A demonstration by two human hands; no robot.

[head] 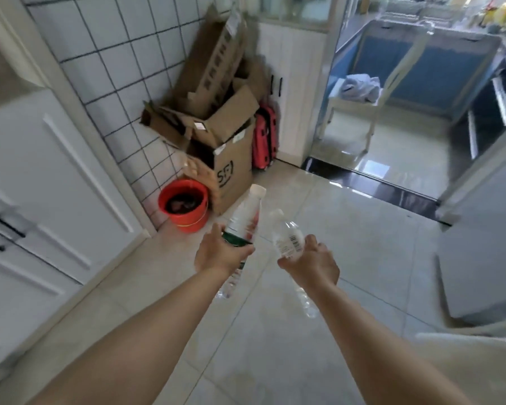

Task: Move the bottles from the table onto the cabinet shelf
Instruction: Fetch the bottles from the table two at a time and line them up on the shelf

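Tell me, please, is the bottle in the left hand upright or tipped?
Tipped: the bottle leans, white cap up and right, base below the left hand.

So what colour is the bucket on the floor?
Red, maybe orange-red. The bucket shows in the head view, beside the cardboard boxes.

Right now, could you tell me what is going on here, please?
A person is carrying two plastic bottles, one in each hand, above a tiled floor. The left hand grips a bottle with a green and red label; the right hand holds a clear bottle with a barcode label. White cabinet doors stand to the left, and a red bucket and cardboard boxes ahead. No shelf is in view.
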